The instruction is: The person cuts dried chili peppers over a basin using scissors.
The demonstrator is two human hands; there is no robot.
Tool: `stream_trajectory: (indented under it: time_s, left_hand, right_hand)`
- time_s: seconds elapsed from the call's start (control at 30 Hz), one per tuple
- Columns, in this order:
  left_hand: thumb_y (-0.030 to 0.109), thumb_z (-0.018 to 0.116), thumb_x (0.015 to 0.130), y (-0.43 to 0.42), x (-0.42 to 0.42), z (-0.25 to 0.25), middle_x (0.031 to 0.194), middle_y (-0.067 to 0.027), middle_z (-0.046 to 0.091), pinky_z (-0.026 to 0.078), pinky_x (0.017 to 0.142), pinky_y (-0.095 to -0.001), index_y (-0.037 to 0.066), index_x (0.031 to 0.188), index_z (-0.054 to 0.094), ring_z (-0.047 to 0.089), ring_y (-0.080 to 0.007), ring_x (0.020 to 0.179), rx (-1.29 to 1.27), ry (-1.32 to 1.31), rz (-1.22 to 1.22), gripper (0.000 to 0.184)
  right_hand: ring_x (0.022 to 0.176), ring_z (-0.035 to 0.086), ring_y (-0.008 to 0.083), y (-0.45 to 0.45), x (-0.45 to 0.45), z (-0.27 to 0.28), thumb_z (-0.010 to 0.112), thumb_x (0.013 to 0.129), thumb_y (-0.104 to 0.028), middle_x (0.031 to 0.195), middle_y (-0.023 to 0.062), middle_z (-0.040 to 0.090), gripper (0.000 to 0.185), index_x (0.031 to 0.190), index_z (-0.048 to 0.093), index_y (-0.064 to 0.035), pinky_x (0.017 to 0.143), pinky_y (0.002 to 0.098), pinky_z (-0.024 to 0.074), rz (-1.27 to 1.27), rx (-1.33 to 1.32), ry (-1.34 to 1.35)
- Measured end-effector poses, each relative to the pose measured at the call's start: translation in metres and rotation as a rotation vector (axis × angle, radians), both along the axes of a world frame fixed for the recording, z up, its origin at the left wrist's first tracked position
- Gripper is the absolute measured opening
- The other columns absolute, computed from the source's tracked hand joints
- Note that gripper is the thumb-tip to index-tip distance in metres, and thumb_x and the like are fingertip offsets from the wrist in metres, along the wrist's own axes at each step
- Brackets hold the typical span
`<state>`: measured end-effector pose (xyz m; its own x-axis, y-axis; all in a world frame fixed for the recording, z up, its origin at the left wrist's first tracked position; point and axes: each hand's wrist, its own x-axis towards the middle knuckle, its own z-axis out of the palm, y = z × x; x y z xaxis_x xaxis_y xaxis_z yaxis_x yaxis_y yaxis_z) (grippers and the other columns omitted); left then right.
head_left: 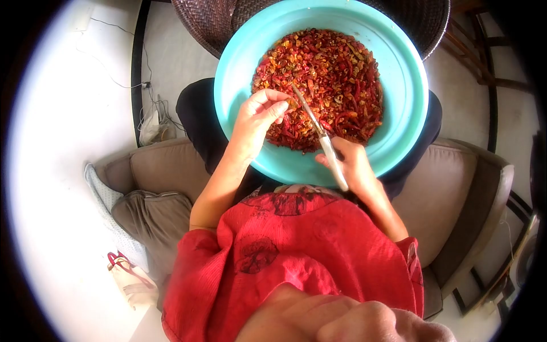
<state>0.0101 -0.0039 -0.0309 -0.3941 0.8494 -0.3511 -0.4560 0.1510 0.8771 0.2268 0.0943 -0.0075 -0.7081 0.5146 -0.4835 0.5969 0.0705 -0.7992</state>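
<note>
Head view shows slim metal scissors (322, 139) over crinkled chillies (336, 74).

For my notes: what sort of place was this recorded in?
Probably a home, perhaps a living room, though little of the room shows. The person sits on a padded sofa with a dark cushion, a teal basin before them, and woven furniture or basketwork stands beyond.

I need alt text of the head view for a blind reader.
A right hand holds pale-handled metal scissors over a round turquoise basin of red chilli pieces; the left hand pinches a small piece near the blades.
</note>
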Motion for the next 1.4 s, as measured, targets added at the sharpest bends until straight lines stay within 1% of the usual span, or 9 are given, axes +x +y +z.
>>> stream_trajectory:
  time_s: [0.37, 0.43, 0.77, 0.83, 0.97, 1.17, 1.3, 1.37, 1.4]
  left_hand:
    - [0.006, 0.064, 0.091, 0.002, 0.006, -0.004, 0.086, -0.0010, 0.062, 0.048, 0.071, -0.0212, 0.002, 0.103, 0.060, 0.057, -0.0084, 0.075, 0.077, -0.130, -0.004, 0.013]
    - [0.006, 0.064, 0.091, 0.002, 0.006, -0.004, 0.087, -0.0012, 0.062, 0.048, 0.071, -0.0212, 0.002, 0.103, 0.060, 0.057, -0.0086, 0.076, 0.059, -0.127, -0.002, 0.013]
    - [0.006, 0.064, 0.091, 0.002, 0.013, 0.000, 0.089, -0.0015, 0.062, 0.048, 0.072, -0.0222, 0.003, 0.104, 0.060, 0.057, -0.0094, 0.078, 0.016, -0.216, 0.058, 0.014]
    - [0.006, 0.064, 0.091, 0.001, 0.011, 0.003, 0.089, -0.0017, 0.062, 0.048, 0.072, -0.0223, 0.002, 0.104, 0.060, 0.057, -0.0096, 0.077, 0.029, -0.218, 0.061, 0.013]
    - [0.006, 0.064, 0.092, 0.001, 0.002, 0.002, 0.088, -0.0026, 0.062, 0.048, 0.071, -0.0227, 0.002, 0.104, 0.060, 0.057, -0.0104, 0.076, 0.045, -0.206, 0.047, 0.013]
    - [0.008, 0.066, 0.091, 0.001, -0.001, 0.006, 0.086, -0.0011, 0.062, 0.047, 0.069, -0.0207, 0.003, 0.103, 0.061, 0.056, -0.0083, 0.074, -0.006, -0.146, -0.031, 0.014]
    - [0.009, 0.067, 0.091, 0.002, 0.003, 0.001, 0.085, 0.0000, 0.062, 0.046, 0.068, -0.0197, 0.003, 0.102, 0.062, 0.055, -0.0070, 0.074, 0.019, -0.075, -0.017, 0.014]
    - [0.008, 0.067, 0.091, 0.004, 0.005, 0.004, 0.084, 0.0002, 0.062, 0.046, 0.067, -0.0198, 0.002, 0.102, 0.063, 0.055, -0.0065, 0.074, 0.017, 0.009, 0.010, 0.013]
    - [0.008, 0.067, 0.091, 0.003, 0.004, 0.004, 0.084, 0.0002, 0.062, 0.046, 0.067, -0.0198, 0.002, 0.102, 0.063, 0.055, -0.0065, 0.074, 0.015, 0.010, 0.012, 0.013]
  right_hand:
    - [0.092, 0.060, 0.0349, -0.006, -0.002, 0.000, 0.078, 0.075, -0.040, 0.096, 0.0186, 0.059, 0.054, 0.103, 0.056, -0.0002, 0.080, 0.0444, 0.0470, 0.098, 0.217, 0.032]
    - [0.075, 0.053, 0.0317, -0.009, -0.001, -0.007, 0.077, 0.077, -0.040, 0.083, 0.0152, 0.052, 0.050, 0.094, 0.052, -0.0003, 0.068, 0.0424, 0.0435, 0.038, 0.234, 0.140]
    - [0.064, 0.047, 0.0153, -0.013, -0.003, -0.009, 0.075, 0.083, -0.027, 0.072, 0.0100, 0.053, 0.035, 0.089, 0.056, 0.0014, 0.059, 0.0340, 0.0408, -0.012, 0.026, 0.186]
    - [0.067, 0.058, 0.0239, -0.009, -0.001, -0.004, 0.075, 0.084, -0.030, 0.076, 0.0165, 0.059, 0.038, 0.095, 0.059, 0.0025, 0.063, 0.0377, 0.0466, 0.011, -0.096, 0.146]
    - [0.063, 0.053, 0.0176, -0.006, 0.003, -0.001, 0.074, 0.085, -0.026, 0.073, 0.0142, 0.057, 0.033, 0.094, 0.059, 0.0020, 0.061, 0.0352, 0.0454, 0.008, -0.171, 0.144]
    - [0.091, 0.061, 0.0396, 0.007, 0.003, 0.003, 0.074, 0.075, -0.053, 0.094, 0.0220, 0.060, 0.061, 0.101, 0.057, -0.0002, 0.077, 0.0467, 0.0458, 0.105, 0.038, 0.042]
    - [0.086, 0.062, 0.0390, 0.005, 0.000, 0.003, 0.075, 0.076, -0.048, 0.091, 0.0215, 0.061, 0.057, 0.099, 0.058, 0.0006, 0.075, 0.0461, 0.0466, 0.128, 0.089, 0.041]
    - [0.067, 0.056, 0.0236, 0.003, -0.003, 0.002, 0.076, 0.079, -0.034, 0.075, 0.0130, 0.054, 0.042, 0.092, 0.056, 0.0005, 0.063, 0.0384, 0.0443, 0.049, 0.078, 0.057]
    - [0.067, 0.056, 0.0236, 0.003, -0.004, 0.002, 0.076, 0.079, -0.034, 0.075, 0.0130, 0.054, 0.042, 0.092, 0.056, 0.0005, 0.063, 0.0384, 0.0443, 0.050, 0.077, 0.059]
